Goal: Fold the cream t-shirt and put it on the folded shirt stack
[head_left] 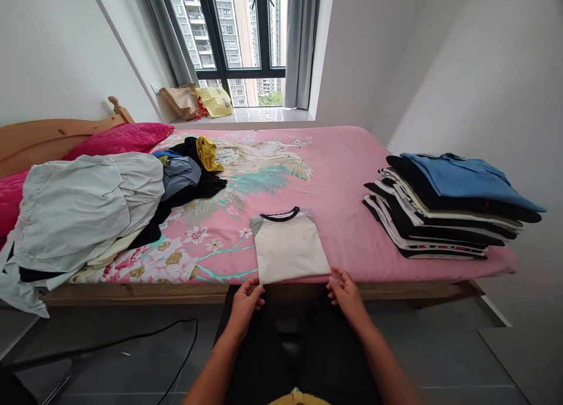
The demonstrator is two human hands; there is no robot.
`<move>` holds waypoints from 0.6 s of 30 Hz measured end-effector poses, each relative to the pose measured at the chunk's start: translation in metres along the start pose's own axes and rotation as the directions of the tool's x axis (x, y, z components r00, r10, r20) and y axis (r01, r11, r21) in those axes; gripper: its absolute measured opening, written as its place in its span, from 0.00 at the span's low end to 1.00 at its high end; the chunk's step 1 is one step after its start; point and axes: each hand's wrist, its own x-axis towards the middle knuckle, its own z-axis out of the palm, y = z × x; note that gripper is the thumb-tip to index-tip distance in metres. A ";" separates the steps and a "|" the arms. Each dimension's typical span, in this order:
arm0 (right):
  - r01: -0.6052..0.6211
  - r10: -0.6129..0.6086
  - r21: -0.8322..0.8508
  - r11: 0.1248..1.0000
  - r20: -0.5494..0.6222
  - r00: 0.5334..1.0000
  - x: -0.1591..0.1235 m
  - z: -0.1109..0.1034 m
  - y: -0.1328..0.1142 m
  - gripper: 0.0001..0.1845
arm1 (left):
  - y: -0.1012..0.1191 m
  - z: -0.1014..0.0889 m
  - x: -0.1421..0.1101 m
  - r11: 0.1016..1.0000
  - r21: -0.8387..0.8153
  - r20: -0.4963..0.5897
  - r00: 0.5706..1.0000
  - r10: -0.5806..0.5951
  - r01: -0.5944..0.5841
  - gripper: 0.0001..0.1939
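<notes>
A cream T-shirt [288,246] with a dark neckband and a greyish sleeve lies folded into a neat rectangle near the front edge of the bed. Its collar points away from me. At its near left corner my left hand [247,302] pinches the hem between thumb and fingers. My right hand [345,293] has the near right corner between thumb and forefinger in the same way. Both hands hang just past the mattress edge.
On the right of the bed [343,217] rises a tall stack of folded clothes [444,211], a blue shirt on top. Loose clothes [92,202] are heaped at the left, by pink pillows [123,139]. Bags [214,101] sit on the windowsill. A black cable [132,338] crosses the floor.
</notes>
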 end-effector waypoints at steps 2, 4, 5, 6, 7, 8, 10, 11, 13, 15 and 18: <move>-0.058 0.055 0.044 0.997 0.063 0.996 0.007 -0.001 -0.006 0.28 | 0.006 -0.004 0.003 0.999 0.037 0.083 0.996 -0.029 0.026 0.26; -0.084 0.075 0.090 0.992 0.098 0.992 0.012 -0.003 -0.011 0.24 | 0.013 -0.009 0.005 0.998 0.053 0.172 0.985 -0.027 0.019 0.25; -0.088 0.075 0.110 0.990 0.112 0.991 0.015 -0.003 -0.014 0.22 | 0.017 -0.011 0.006 0.998 0.056 0.215 0.976 -0.019 0.007 0.25; -0.088 0.072 0.125 0.988 0.124 0.990 0.017 -0.005 -0.016 0.21 | 0.021 -0.012 0.006 0.998 0.063 0.257 0.966 -0.011 -0.005 0.25; -0.085 0.067 0.131 0.988 0.140 0.988 0.018 -0.006 -0.019 0.21 | 0.025 -0.013 0.007 0.997 0.076 0.297 0.955 -0.004 -0.019 0.25; -0.082 0.061 0.129 0.988 0.165 0.984 0.020 -0.009 -0.021 0.21 | 0.028 -0.014 0.007 0.995 0.096 0.331 0.944 0.001 -0.035 0.25; -0.089 0.065 0.099 0.991 0.231 0.971 0.024 -0.014 -0.024 0.23 | 0.031 -0.015 0.007 0.988 0.140 0.368 0.930 0.009 -0.065 0.25; -0.099 0.078 0.065 0.993 0.268 0.960 0.026 -0.017 -0.026 0.23 | 0.031 -0.016 0.007 0.985 0.155 0.367 0.930 0.012 -0.074 0.24; -0.121 0.123 -0.026 0.992 0.322 0.939 0.030 -0.023 -0.029 0.19 | 0.029 -0.016 0.008 0.983 0.168 0.344 0.939 0.015 -0.077 0.22; -0.137 0.168 -0.109 0.985 0.361 0.917 0.035 -0.026 -0.033 0.15 | 0.026 -0.015 0.010 0.984 0.163 0.328 0.945 0.016 -0.073 0.23; -0.136 0.190 -0.150 0.979 0.446 0.875 0.042 -0.024 -0.037 0.14 | 0.022 -0.011 0.014 0.986 0.147 0.357 0.934 0.021 -0.079 0.25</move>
